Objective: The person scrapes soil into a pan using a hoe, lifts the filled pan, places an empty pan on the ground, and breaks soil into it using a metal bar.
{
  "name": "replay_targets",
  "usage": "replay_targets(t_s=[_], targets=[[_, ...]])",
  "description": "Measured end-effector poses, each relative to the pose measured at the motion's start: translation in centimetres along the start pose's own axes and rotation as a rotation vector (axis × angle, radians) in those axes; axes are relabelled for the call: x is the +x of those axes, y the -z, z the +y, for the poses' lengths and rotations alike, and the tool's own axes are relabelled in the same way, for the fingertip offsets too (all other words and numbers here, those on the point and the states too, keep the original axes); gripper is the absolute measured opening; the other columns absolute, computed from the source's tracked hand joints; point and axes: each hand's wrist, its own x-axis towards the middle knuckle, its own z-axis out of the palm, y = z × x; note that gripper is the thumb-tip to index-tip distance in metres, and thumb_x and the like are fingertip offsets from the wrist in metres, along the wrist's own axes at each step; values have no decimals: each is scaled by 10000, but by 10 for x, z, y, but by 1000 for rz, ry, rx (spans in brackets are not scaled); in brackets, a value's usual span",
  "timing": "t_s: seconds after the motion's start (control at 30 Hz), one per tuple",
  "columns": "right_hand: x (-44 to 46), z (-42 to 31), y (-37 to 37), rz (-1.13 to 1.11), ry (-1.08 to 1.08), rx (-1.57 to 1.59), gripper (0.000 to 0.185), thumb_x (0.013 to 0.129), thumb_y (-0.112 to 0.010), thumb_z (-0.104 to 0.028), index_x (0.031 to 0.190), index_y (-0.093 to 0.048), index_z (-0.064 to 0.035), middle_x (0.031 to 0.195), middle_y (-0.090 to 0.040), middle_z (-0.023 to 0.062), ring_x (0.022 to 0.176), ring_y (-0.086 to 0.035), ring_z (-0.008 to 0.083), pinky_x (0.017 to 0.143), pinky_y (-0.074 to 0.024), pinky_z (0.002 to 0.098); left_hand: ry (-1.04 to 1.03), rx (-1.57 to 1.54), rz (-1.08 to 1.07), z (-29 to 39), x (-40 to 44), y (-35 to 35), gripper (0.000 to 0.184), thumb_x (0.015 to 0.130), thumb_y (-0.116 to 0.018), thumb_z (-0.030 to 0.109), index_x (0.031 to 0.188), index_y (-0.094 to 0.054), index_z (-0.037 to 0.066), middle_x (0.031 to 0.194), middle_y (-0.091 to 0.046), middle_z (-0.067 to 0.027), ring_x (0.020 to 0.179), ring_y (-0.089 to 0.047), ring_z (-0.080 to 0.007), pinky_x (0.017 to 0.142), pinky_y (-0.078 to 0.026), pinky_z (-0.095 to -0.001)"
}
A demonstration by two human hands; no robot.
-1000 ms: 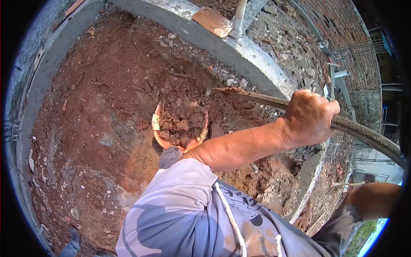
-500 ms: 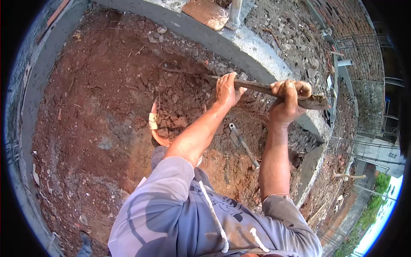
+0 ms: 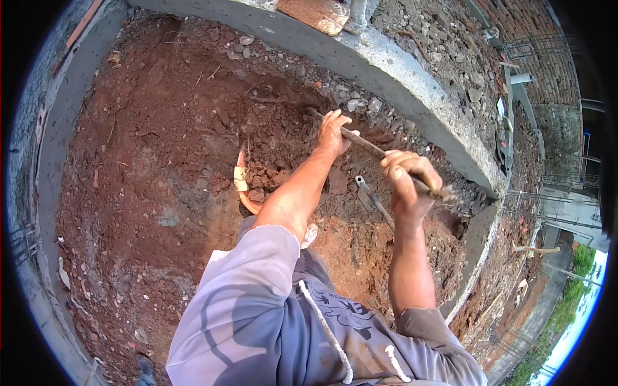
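My left hand [image 3: 333, 134] is closed round a long wooden handle [image 3: 370, 147], near its far visible part. Farther back on the same handle, my right hand [image 3: 412, 180] is wrapped round it, close to a frayed, dirty end. The other end of the handle reaches the reddish soil beside the concrete beam, and no tool head can be made out there. An orange curved object with a yellowish wrap [image 3: 241, 179] lies on the soil left of my left forearm, partly hidden by it. Below the handle, a grey metal bar [image 3: 375, 202] rests on the ground.
A concrete beam [image 3: 412, 96] crosses behind my hands, with rubble [image 3: 444, 58] beyond it. On the beam lies a soil-covered blade [image 3: 315, 14] beside an upright pole. Another concrete edge [image 3: 64, 128] runs along the left. A brick wall and wire cages stand at right.
My left hand has come onto the handle since the first frame. The handle's near end has dropped and moved left, and my right hand has moved down and left with it.
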Motion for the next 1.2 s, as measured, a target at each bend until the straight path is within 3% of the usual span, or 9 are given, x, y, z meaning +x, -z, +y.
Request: replay_targets(t_s=[0.1,0.37,0.63,0.73,0.83,0.93,0.97,1.0,1.2], targets=[[-52,-41,-5,-149,-10,-171,103,717,-700,-19,705,-605,20,717,-629,104,711,-631,231,779,-514,409,223,-603,-270,-12,-38,17,315,671,-831,193,631,-541,77,617,-471,-58,588,-467,-229,601,-439,-368],[26,-270,124,-121,77,319,164,932,-509,-153,803,-503,-52,630,-449,27,627,-474,164,729,-414,378,-286,-320,-199,261,-27,99,414,718,-761,437,581,-546,111,572,-534,-35,537,-579,-232,497,-446,-362],[63,-577,183,-149,410,-438,380,963,-492,-265,598,-449,-166,520,-482,-52,536,-530,100,590,-449,285,-640,-573,-213,477,22,148,232,662,-698,221,564,-565,58,558,-571,-114,540,-631,-251,508,-497,-381],[62,-512,194,23,480,-303,311,889,-558,-213,605,-445,-161,515,-475,-52,536,-526,112,615,-473,297,-676,-573,-247,452,43,132,196,636,-666,169,541,-530,65,536,-553,-110,506,-611,-239,494,-486,-369],[51,-238,183,314,360,-65,227,760,-621,-74,606,-472,-148,558,-492,-41,571,-521,134,619,-450,333,-498,-355,-217,304,46,32,474,841,-660,441,521,-485,137,487,-489,-43,421,-528,-184,433,-435,-346],[18,23,123,739,30,288,273,630,-684,65,608,-499,-135,601,-509,-31,607,-515,156,623,-426,368,-75,-20,-610,76,25,-74,219,749,-717,303,689,-602,126,778,-642,-70,788,-639,-321,654,-499,-457],[6,33,115,518,7,109,152,846,-550,-17,912,-447,-106,735,-616,95,680,-618,235,644,-514,325,3,48,-764,64,28,-68,173,730,-729,253,715,-609,130,814,-643,-64,856,-634,-326,713,-496,-450],[6,60,107,546,244,-61,258,937,-400,-64,701,-305,-114,571,-333,-13,454,-320,98,444,-375,229,-64,20,-766,48,25,-73,186,706,-742,206,714,-577,118,794,-616,-59,857,-621,-328,704,-483,-446],[30,50,128,555,-2,92,114,871,-523,-69,767,-480,-89,562,-389,21,515,-461,171,620,-464,372,127,-116,-524,53,7,-87,269,736,-760,185,918,-573,116,940,-594,-79,984,-572,-308,833,-459,-418]])
